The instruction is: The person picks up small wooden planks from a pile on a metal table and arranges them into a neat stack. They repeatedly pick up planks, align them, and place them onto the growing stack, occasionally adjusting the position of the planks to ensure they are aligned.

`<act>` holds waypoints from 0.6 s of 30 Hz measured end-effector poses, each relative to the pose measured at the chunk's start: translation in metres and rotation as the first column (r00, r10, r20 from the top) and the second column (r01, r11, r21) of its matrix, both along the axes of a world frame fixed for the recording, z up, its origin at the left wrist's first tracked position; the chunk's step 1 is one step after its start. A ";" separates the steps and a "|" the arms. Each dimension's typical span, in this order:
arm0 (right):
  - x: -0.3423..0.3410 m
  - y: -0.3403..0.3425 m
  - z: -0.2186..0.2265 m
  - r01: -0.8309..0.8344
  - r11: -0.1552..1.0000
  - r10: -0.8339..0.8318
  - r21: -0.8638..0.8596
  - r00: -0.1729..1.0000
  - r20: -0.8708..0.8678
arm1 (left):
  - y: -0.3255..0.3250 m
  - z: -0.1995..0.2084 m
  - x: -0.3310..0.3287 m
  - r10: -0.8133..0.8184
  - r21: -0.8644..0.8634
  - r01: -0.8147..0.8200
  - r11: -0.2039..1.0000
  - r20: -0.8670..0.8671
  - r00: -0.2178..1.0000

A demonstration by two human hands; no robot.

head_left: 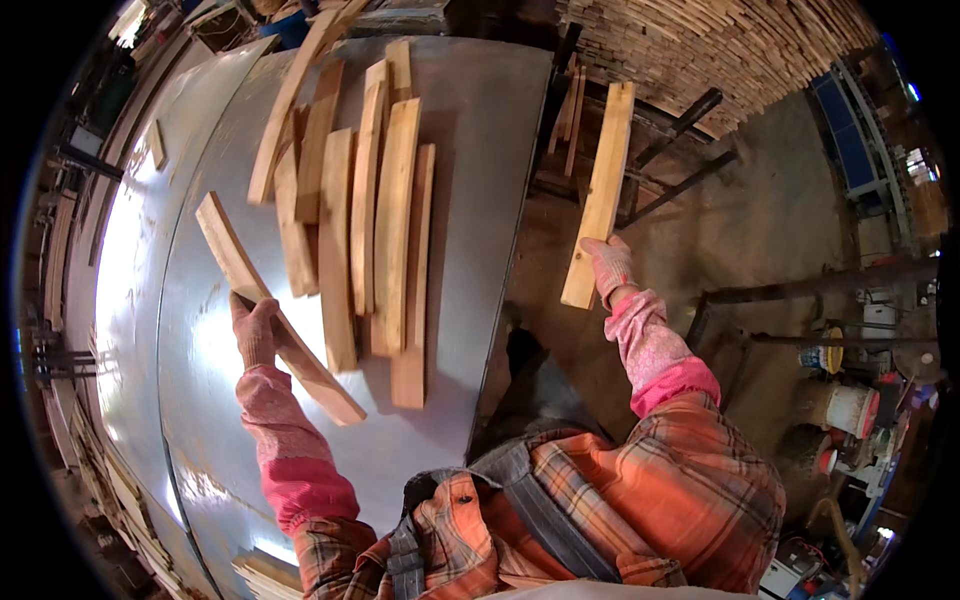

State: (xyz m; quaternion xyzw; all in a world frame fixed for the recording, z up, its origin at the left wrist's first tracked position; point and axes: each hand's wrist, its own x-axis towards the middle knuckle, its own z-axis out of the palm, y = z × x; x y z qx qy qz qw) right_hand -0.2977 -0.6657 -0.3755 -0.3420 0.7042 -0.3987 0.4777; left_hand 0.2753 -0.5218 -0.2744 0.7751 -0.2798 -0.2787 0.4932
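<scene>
My left hand (256, 330), in a pinkish glove, is closed around the middle of a wooden board (308, 362) that slants over the shiny metal table (465, 180). Out past the table's right edge, my right hand (610, 266) grips another wooden board (606, 165) near its lower end. That board points away from me and shows a few small knots. Between the two hands, several loose boards (399, 215) lie side by side on the table, some overlapping. Whether the left board touches the metal, I cannot tell.
A large stack of wood strips (720, 50) fills the far right. Dark metal bars (680, 130) jut out below it. A short wood piece (157, 145) lies at the table's far left. Buckets (850, 408) stand at right; more boards (265, 577) show at lower left.
</scene>
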 end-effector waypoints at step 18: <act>-0.114 -0.348 -0.285 -0.529 0.754 0.599 0.389 0.312 -0.737 | -0.163 -0.069 0.011 0.015 0.558 -0.246 0.793 0.385 0.923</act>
